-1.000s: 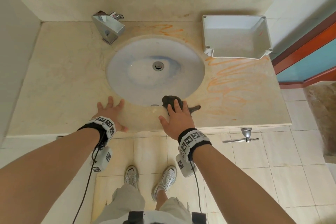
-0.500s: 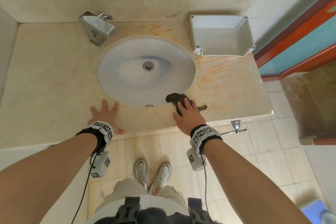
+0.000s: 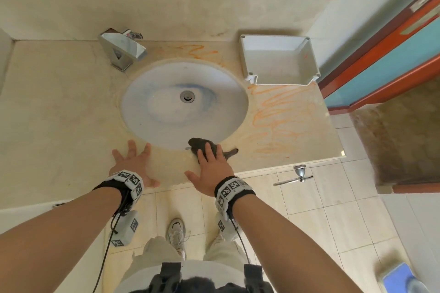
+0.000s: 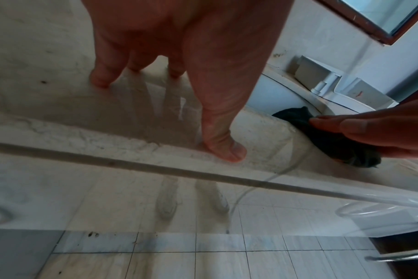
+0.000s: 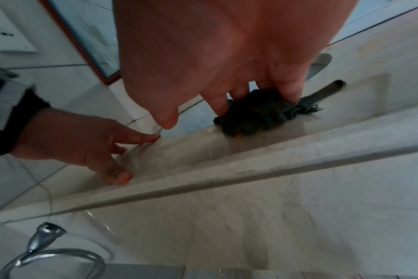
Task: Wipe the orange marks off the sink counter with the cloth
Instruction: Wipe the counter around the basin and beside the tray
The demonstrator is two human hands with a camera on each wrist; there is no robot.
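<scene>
Right hand (image 3: 212, 169) pressed dark cloth (image 3: 202, 144) flat-fingered at basin's near rim; left hand (image 3: 133, 162) splayed, braced on counter (image 3: 59, 114); orange marks (image 3: 276, 116) unwiped to right; next move judged sweep rightward.

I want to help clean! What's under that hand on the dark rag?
Under the right hand is the dark cloth, bunched on the counter at the sink's front rim. Whatever marks lie beneath the cloth are covered.

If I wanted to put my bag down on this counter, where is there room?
Left of the basin, past the faucet, the counter lies bare. The right side holds the white tray and orange marks. Both hands crowd the front edge.
</scene>
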